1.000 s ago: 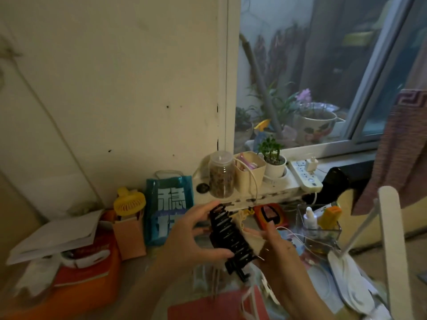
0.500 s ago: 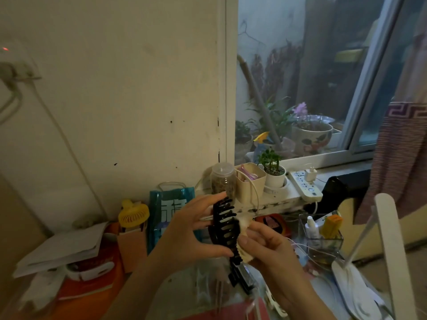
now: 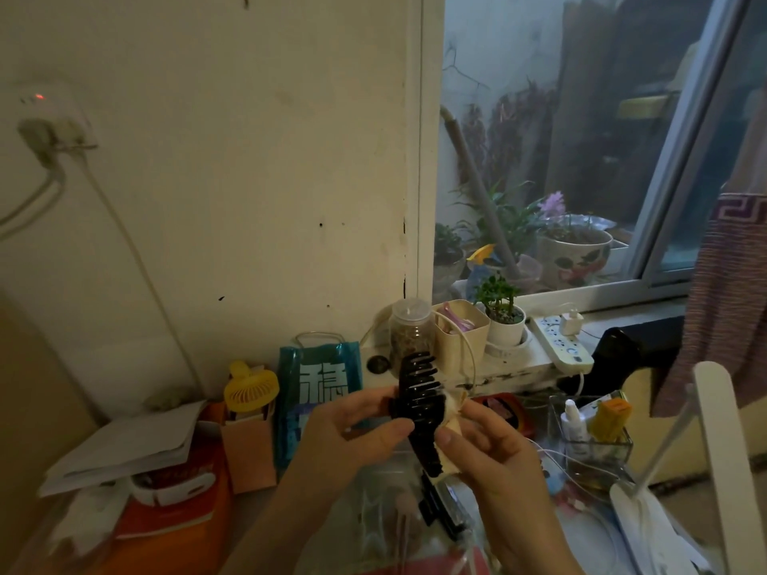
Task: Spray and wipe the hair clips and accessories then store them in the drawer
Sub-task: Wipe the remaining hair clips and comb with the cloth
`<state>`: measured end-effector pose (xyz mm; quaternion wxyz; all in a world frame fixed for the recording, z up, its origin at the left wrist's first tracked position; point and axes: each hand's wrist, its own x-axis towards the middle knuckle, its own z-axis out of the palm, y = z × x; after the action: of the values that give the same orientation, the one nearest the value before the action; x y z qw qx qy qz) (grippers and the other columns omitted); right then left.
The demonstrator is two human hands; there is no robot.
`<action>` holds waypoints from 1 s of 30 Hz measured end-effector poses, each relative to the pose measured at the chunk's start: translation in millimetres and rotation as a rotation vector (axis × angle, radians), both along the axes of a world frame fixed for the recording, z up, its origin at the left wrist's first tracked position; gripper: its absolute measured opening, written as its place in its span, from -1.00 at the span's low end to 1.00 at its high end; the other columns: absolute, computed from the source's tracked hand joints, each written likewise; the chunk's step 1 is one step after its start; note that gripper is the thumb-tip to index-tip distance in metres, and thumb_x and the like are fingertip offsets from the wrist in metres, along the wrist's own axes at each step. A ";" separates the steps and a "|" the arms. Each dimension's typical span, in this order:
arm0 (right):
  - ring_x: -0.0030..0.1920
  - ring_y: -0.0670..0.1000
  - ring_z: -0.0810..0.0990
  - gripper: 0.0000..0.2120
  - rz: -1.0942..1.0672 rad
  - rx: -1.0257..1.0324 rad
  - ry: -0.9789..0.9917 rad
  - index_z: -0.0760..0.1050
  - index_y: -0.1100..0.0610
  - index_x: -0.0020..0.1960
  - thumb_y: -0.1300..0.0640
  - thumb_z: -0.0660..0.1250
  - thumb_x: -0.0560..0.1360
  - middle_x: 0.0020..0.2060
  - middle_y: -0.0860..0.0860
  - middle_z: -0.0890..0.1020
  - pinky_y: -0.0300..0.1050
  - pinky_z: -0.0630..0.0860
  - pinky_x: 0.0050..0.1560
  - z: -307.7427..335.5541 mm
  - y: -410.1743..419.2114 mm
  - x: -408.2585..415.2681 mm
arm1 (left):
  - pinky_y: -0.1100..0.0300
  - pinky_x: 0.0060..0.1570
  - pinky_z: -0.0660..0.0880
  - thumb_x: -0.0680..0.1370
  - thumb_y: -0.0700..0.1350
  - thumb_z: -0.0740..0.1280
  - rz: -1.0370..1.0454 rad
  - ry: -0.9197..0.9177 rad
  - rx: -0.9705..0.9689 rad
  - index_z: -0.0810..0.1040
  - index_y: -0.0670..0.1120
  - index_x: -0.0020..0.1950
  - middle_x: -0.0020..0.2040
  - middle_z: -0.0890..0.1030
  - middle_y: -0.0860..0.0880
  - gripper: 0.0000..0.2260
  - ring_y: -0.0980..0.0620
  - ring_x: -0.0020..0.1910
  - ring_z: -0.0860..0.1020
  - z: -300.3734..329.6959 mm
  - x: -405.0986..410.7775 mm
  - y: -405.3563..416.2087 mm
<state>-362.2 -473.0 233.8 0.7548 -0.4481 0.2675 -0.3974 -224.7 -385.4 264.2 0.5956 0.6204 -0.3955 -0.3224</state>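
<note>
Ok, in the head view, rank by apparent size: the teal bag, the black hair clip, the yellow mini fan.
1. teal bag
2. black hair clip, though nearer the camera, so unsure
3. yellow mini fan

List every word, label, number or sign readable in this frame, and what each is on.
"稳": large pale character on the teal bag behind the left hand; the character below it is hidden.
White lettering on the orange package: too blurred to read.
Small bottles in the clear box: labels too small to read.

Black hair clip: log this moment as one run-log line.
step: wiping | left hand: holds black hair clip | right hand: presses beige cloth on clip | drawer: unseen
</note>
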 end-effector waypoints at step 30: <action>0.28 -0.18 0.47 -0.65 -0.188 -1.196 0.219 0.53 0.01 0.25 0.05 0.28 0.47 0.28 -0.16 0.51 -0.33 0.42 0.23 34.9 -3.9 6.4 | 0.22 -0.33 0.60 0.19 -0.22 0.43 0.049 0.256 -0.121 0.69 0.03 -0.18 -0.19 0.72 -0.04 -0.74 0.00 -0.20 0.69 26.8 -5.2 9.4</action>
<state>-355.8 -476.8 268.7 0.3025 -0.8067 0.1126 -0.4951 -229.9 -376.0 291.0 0.6852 0.5464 -0.3201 -0.3597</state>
